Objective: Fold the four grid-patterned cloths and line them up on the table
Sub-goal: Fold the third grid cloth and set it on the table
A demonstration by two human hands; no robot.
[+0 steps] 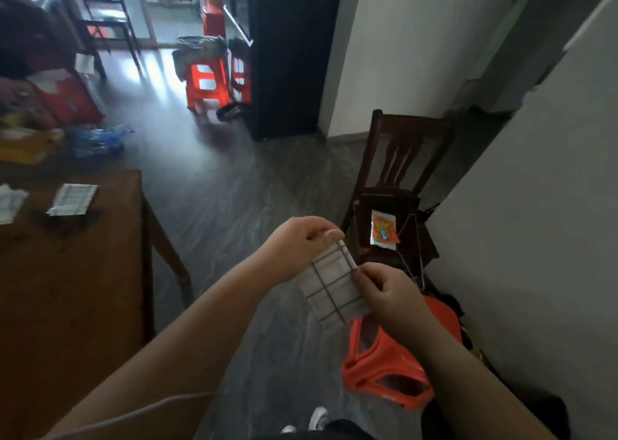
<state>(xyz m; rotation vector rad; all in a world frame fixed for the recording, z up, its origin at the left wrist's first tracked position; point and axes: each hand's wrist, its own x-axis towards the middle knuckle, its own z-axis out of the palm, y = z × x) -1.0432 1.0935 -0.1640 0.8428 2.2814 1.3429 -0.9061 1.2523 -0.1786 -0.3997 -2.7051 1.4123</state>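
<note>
Folded grid cloth held mid-air between both hands, over the floor, right of the counter.

Grid cloth (332, 286): left hand (296, 242) fingers pinch top edge; right hand (389, 292) fingers pinch right edge. Second folded cloth (73, 199) lies on wooden counter (83, 289), far left. Orange stool (388, 372) below hands; dark chair (398, 185) beyond, packet (384, 231) on seat.
</note>
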